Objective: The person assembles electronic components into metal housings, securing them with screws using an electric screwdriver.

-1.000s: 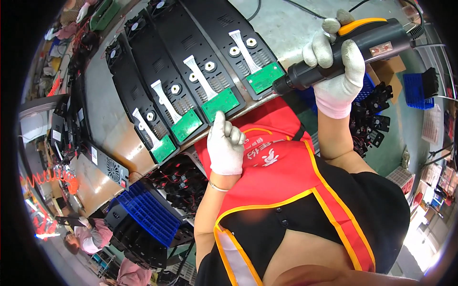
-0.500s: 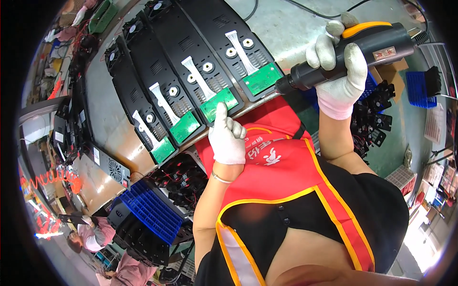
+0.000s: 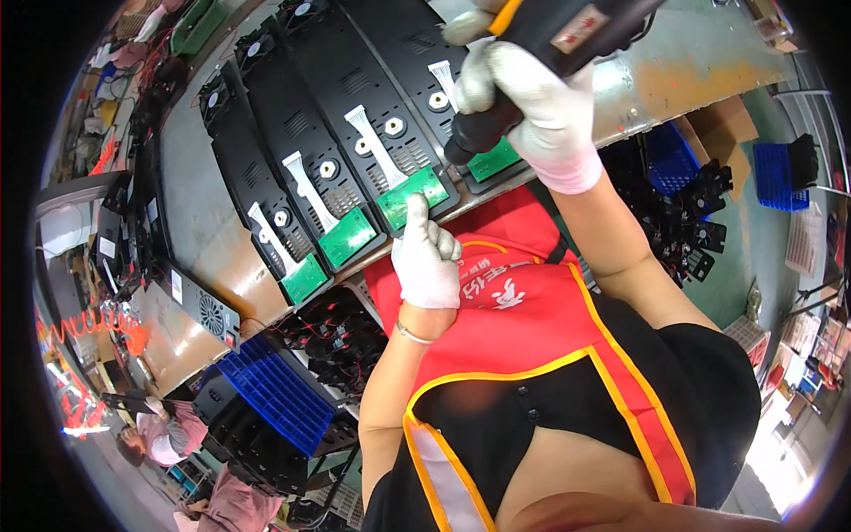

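My gloved right hand (image 3: 541,102) is wrapped round a black and orange electric screwdriver (image 3: 487,129). Its tip is at the upper right edge of a green circuit board (image 3: 427,183); whether it touches a screw is too small to tell. That same board has the index finger of my gloved left hand (image 3: 427,266) on it. The other left fingers are curled in, hiding anything they hold. Under the board lies a black panel (image 3: 350,53), with a white ribbon cable (image 3: 374,146) running up from the board. The screwdriver partly covers another green board (image 3: 493,161) to the right.
Two more green boards (image 3: 347,236) lie on black panels to the left, along the near edge of the metal table (image 3: 656,84). Blue crates (image 3: 275,395) and black parts (image 3: 700,217) stand below it. Two people in pink (image 3: 235,505) are at the lower left.
My right hand has brought the screwdriver left, from the rightmost board to the right edge of the board beside it. My left hand stays at that board, its index finger still on it.
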Available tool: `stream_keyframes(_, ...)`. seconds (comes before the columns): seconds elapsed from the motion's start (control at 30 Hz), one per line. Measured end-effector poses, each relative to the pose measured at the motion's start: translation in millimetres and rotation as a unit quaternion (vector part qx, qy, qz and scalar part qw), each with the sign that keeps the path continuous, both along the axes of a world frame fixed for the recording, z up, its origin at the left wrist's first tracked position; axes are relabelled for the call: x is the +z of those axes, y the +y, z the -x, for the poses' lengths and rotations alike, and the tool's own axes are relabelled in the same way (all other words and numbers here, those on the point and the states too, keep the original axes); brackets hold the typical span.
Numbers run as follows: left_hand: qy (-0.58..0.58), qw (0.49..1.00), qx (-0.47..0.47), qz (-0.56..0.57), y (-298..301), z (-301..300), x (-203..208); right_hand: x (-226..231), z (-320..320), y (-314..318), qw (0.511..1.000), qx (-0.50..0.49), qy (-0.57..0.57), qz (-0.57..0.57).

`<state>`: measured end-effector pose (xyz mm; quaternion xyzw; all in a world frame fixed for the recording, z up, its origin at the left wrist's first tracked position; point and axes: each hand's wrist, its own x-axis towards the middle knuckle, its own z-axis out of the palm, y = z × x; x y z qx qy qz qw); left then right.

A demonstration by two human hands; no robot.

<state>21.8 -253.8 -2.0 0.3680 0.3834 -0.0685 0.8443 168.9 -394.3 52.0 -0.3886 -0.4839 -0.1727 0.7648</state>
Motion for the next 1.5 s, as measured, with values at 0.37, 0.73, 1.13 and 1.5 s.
stream_keyframes(0.37,0.008,1.0,-0.014,0.002,3.8,-1.8,5.1,33.2,38.4,27.9,0.908,-0.02,0.417,0.031)
stream_keyframes(0.73,-0.005,1.0,-0.001,0.014,4.2,-0.7,0.2,33.0,38.2,37.0,0.913,-0.033,0.399,0.08)
stream_keyframes(1.13,-0.056,0.995,0.007,0.078,7.9,5.9,-6.7,29.5,37.9,48.1,0.935,-0.088,0.286,0.19)
stream_keyframes(1.5,-0.102,0.994,-0.021,0.023,8.1,8.4,-9.0,27.5,39.9,49.4,0.931,-0.077,0.29,0.208)
